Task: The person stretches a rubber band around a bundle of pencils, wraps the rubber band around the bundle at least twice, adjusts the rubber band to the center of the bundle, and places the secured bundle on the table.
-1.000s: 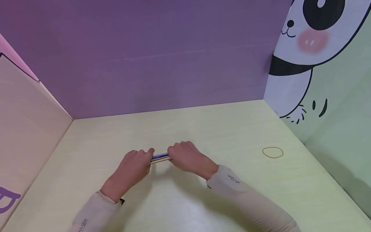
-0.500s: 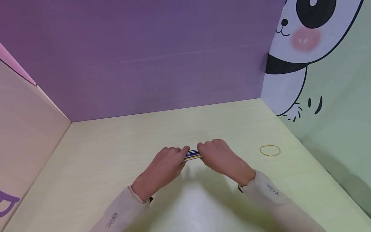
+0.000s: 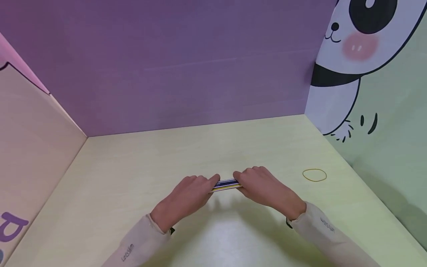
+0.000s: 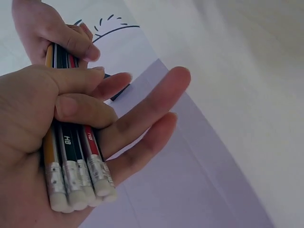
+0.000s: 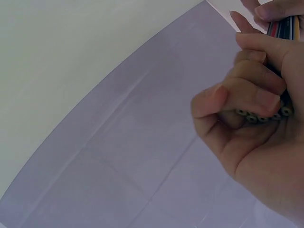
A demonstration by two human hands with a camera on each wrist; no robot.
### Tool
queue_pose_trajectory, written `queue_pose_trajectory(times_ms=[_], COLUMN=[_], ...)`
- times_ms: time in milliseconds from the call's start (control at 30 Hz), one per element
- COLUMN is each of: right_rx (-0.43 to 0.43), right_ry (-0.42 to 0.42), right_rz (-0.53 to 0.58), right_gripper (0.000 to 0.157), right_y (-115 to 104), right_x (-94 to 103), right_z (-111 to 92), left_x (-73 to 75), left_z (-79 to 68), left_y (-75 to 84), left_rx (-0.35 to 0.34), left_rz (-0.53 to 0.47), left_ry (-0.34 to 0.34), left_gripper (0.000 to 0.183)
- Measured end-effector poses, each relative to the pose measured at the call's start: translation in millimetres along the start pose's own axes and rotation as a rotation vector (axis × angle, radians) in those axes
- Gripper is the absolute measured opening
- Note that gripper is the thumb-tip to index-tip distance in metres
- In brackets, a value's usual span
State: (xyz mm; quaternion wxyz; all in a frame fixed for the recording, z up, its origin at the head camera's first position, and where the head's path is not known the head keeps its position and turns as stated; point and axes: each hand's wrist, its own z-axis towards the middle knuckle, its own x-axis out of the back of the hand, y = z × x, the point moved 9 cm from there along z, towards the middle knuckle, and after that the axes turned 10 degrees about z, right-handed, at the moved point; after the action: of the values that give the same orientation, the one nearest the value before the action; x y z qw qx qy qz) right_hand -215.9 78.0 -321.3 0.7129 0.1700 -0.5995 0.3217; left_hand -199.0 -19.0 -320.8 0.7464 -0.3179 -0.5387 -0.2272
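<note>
A bundle of several pencils (image 3: 227, 184) is held level above the table by both hands. My left hand (image 3: 188, 196) grips its left part, thumb and forefinger bent round it, while two other fingers stretch out past it in the left wrist view. White erasers (image 4: 76, 197) in metal ferrules stick out below that palm; the barrels are orange, dark green and red, some marked HB. My right hand (image 3: 267, 187) curls round the other part. In the right wrist view flat, unsharpened ends (image 5: 263, 118) show among its fingers. Only a short stretch of the barrels shows between the hands.
A thin yellow rubber band (image 3: 314, 175) lies on the right side of the pale table (image 3: 150, 155). A purple wall (image 3: 193, 74) closes off the back, with a pink-white panel (image 3: 36, 141) at left and a green panel with a cartoon panda (image 3: 337, 104) at right.
Both hands have shifted to the right together with the pencil bundle, most of it in the first half second. The grips stay on the pencils, and the rubber band lies where it was.
</note>
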Motion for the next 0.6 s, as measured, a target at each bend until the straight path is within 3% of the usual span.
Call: queue_pose_trajectory(times_ms=[67,133,233,300,400,500,600], right_rx=[0.017,0.030,0.016,-0.019,-0.112,-0.222,-0.326], right_ry=[0.030,0.058,0.096,0.116,0.145,0.151,0.132], right_rz=[0.007,0.047,0.145,0.213,0.274,0.308,0.312], right_gripper=[0.023,0.021,0.013,0.012,0.022,0.025,0.026], right_y=[-1,0,11,26,58,97,133], right_x=[1.9,4.9,14.3,22.0,33.2,37.3,34.2], right_z=[-2,-4,-7,-11,-20,-32,-47], left_x=[-3.5,-10.9,-28.3,-40.2,-52.1,-60.1,-69.7], left_z=[-3.9,-9.4,-19.8,-27.5,-36.3,-41.8,-45.0], left_y=[-1.0,-2.4,-6.7,-10.2,-16.4,-20.9,-21.3], left_rx=[0.001,0.000,0.038,0.098,0.172,0.194,0.206], left_rz=[-0.098,-0.285,-0.730,-1.066,-1.467,-1.701,-1.817], left_ry=[-0.032,-0.100,-0.251,-0.335,-0.369,-0.348,-0.348], left_gripper=[0.016,0.013,0.006,0.012,0.024,0.029,0.029])
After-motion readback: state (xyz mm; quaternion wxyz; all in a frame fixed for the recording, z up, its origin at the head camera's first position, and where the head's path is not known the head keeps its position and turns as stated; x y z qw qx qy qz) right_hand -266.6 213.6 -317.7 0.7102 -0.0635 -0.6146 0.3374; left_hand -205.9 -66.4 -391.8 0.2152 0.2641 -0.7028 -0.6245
